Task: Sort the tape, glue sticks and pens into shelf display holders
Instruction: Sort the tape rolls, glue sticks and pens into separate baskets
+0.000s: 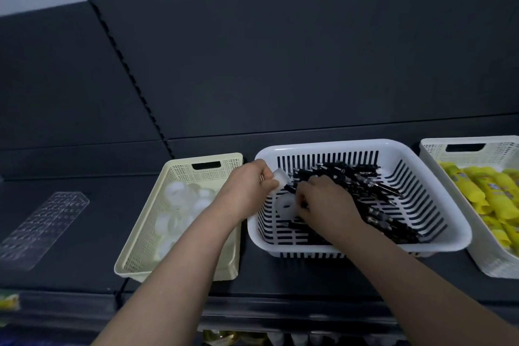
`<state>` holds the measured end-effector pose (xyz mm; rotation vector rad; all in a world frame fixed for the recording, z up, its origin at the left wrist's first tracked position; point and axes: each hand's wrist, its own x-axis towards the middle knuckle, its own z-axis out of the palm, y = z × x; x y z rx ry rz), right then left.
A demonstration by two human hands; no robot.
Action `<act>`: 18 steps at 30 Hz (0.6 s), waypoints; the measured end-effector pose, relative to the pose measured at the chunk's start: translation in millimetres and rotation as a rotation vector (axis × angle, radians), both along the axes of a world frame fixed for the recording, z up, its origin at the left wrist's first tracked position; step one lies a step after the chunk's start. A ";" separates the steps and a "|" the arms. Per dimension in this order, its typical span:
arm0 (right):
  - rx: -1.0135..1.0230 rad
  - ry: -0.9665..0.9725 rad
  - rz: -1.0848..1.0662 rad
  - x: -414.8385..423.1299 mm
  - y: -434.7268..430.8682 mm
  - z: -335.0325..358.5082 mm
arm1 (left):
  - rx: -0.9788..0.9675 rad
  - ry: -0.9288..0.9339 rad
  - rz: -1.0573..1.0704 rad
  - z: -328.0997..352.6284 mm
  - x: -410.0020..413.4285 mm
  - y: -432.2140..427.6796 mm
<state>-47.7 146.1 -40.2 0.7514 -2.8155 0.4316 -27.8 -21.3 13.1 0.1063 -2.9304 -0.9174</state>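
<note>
A white slotted basket [438, 222] in the middle of the dark shelf holds a heap of black pens [362, 180] and a roll of clear tape [286, 206]. My left hand [250, 185] grips another clear tape roll [280, 177] over the basket's left rim. My right hand [325, 199] reaches into the basket, its fingers curled at the lying tape roll and the pens beside it. On the left, a cream basket [179, 171] contains several tape rolls [179, 205]. On the right, a second cream basket [432, 149] is full of yellow glue sticks [488, 194].
A clear acrylic holder with rows of holes [45, 227] lies flat on the shelf at far left. The shelf's dark back panel and a slotted upright [132, 76] rise behind the baskets. Yellow packets show on a lower shelf [219, 336].
</note>
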 end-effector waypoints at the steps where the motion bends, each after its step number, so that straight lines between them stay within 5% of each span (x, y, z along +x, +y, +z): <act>1: 0.009 0.007 -0.005 -1.5 -1.7 0.5 | 0.008 0.004 0.015 -1.1 -0.2 -0.8; 7: 0.129 -0.133 0.026 -7.8 -12.1 0.2 | 0.007 0.024 0.060 -2.9 0.2 -1.7; 12: -0.157 0.090 -0.035 -13.2 6.4 12.0 | 0.040 0.042 0.149 -4.9 9.4 2.1; 18: -0.157 -0.045 0.072 -16.8 -2.7 24.9 | -0.006 0.125 0.324 -0.5 27.2 -17.6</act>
